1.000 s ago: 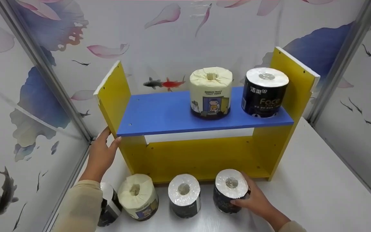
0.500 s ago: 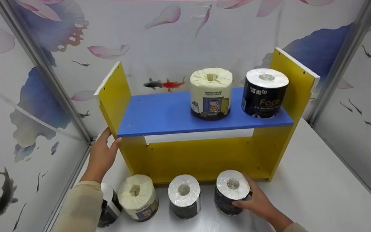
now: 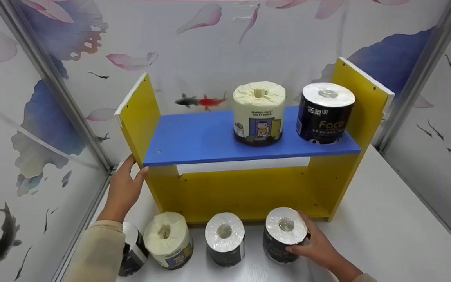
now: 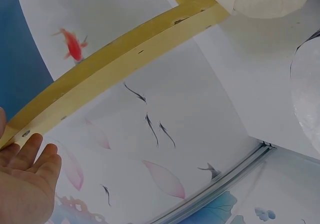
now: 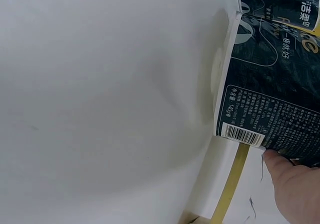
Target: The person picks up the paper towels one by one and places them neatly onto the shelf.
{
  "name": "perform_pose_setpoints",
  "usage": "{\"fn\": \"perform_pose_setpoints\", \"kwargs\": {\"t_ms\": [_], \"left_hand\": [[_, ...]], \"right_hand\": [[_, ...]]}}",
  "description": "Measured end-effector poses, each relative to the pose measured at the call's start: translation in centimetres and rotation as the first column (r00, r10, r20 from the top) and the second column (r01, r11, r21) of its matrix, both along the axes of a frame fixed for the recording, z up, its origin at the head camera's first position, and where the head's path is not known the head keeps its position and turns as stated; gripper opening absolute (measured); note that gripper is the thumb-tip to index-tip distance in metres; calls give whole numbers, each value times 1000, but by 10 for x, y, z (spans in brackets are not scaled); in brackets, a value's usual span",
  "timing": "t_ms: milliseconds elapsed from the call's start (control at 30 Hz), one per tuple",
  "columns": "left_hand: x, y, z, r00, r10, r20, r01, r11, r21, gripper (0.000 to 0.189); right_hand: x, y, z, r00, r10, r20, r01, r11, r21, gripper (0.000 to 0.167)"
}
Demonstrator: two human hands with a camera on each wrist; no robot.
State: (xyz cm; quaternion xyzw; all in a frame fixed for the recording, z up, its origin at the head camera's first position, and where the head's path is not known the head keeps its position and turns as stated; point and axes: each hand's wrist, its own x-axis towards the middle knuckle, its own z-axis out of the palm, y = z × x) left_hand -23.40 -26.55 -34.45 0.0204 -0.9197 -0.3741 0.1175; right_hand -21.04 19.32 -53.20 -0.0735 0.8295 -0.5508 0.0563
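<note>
A small shelf with yellow side panels and a blue board point(image 3: 194, 135) stands at the centre of the head view. My left hand point(image 3: 125, 190) holds the edge of its left side panel point(image 3: 139, 117), thumb in front and fingers behind. My right hand point(image 3: 319, 244) grips a black-wrapped toilet paper roll point(image 3: 286, 231) from its right side, in front of the shelf. In the right wrist view the roll's printed wrapper and barcode point(image 5: 242, 134) show, with the thumb at its edge. A cream toilet paper roll point(image 3: 258, 113) and a black one point(image 3: 325, 113) stand upright on the blue board.
Left of the gripped roll stand another black-wrapped roll point(image 3: 224, 239), a cream roll point(image 3: 168, 241) and a black-and-white roll point(image 3: 131, 250) partly behind the left sleeve. Printed wall panels surround the white table point(image 3: 382, 203) at the back and both sides.
My right hand and its roll have shifted slightly to the right, a little farther from the middle roll. My left hand stays on the side panel.
</note>
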Motion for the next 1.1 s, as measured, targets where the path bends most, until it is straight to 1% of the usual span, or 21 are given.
{"fn": "perform_pose_setpoints", "kwargs": {"t_ms": [233,433,667,900,1100], "left_hand": [[-1,0,0,1000,-4,-10,4,1000,1,60],[1,0,3,1000,-18,3,18,1000,13,59],[1,0,4,1000,-14,6,14,1000,2,57],[1,0,5,1000,-25,5,25,1000,-8,58],[2,1,5,1000,-25,1,25,1000,-9,58]], "right_hand": [[3,2,7,1000,-7,-12,7,999,31,113],[5,6,12,1000,11,-23,-10,998,58,113],[9,8,17,1000,16,-19,-16,999,35,114],[15,11,28,999,21,-50,-17,997,74,112],[17,13,34,999,26,-28,-24,996,85,113]]}}
